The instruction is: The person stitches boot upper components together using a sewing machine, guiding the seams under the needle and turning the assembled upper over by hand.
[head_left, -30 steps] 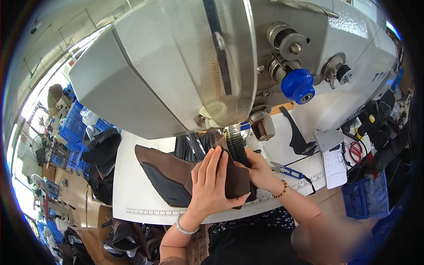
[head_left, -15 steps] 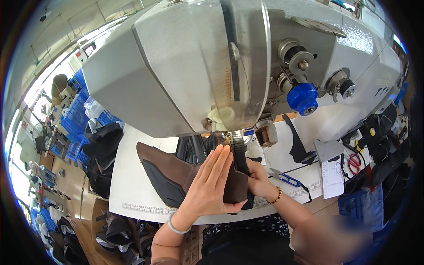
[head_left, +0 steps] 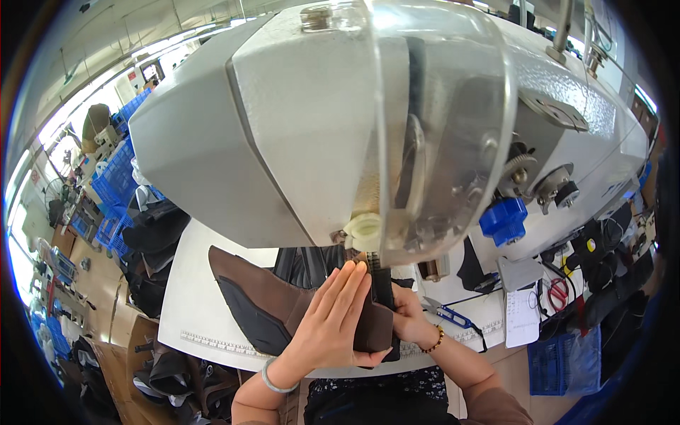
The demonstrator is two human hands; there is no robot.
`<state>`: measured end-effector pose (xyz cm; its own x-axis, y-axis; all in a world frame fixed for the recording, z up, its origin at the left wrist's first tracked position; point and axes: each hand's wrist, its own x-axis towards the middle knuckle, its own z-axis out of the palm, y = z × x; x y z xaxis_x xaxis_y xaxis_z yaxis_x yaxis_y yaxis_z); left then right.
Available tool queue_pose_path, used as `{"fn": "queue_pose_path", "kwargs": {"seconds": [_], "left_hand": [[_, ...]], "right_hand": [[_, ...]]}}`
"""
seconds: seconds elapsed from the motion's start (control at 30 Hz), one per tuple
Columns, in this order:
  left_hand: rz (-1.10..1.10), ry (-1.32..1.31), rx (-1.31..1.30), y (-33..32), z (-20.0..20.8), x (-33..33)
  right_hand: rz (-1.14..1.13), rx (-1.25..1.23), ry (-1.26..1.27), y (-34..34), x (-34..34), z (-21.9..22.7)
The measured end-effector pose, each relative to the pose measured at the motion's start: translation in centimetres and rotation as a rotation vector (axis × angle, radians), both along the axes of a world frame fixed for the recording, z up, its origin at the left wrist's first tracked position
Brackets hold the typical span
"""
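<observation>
A brown-and-black boot upper (head_left: 268, 300) lies on the white table under the head of a grey sewing machine (head_left: 304, 127). My left hand (head_left: 327, 320) rests flat on the brown part, fingers straight and close together, their tips just below the needle area. At the right edge of the upper, my right hand (head_left: 413, 316) is closed on the dark material, with the thumb showing and the other fingers partly hidden. The machine head and its clear guard (head_left: 453, 127) cover the needle and much of the stitching spot.
Blue-handled thread snips (head_left: 453, 316) lie right of my right hand, with red scissors (head_left: 558, 292) and a notepad (head_left: 522, 319) beyond. A ruler strip (head_left: 223, 343) runs along the table's front edge. Dark pieces (head_left: 157, 237) are piled at left; a blue crate (head_left: 549, 365) stands at lower right.
My viewpoint has shifted, so the machine fills more of the picture and the hands sit slightly lower. Both hands keep about the same places on the boot upper.
</observation>
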<state>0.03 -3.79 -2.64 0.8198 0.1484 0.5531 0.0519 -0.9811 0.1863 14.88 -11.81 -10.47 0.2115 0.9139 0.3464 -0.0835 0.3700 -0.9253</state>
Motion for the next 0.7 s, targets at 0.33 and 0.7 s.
{"fn": "queue_pose_path", "kwargs": {"seconds": [0.33,0.7], "left_hand": [[0.008,-0.005,-0.002,0.37,0.59,0.55],[-0.022,-0.045,-0.026,0.89,0.27,0.52]], "right_hand": [[0.011,0.015,0.095,0.54,0.21,1.38],[-0.038,-0.032,0.016,0.37,0.57,1.52]]}}
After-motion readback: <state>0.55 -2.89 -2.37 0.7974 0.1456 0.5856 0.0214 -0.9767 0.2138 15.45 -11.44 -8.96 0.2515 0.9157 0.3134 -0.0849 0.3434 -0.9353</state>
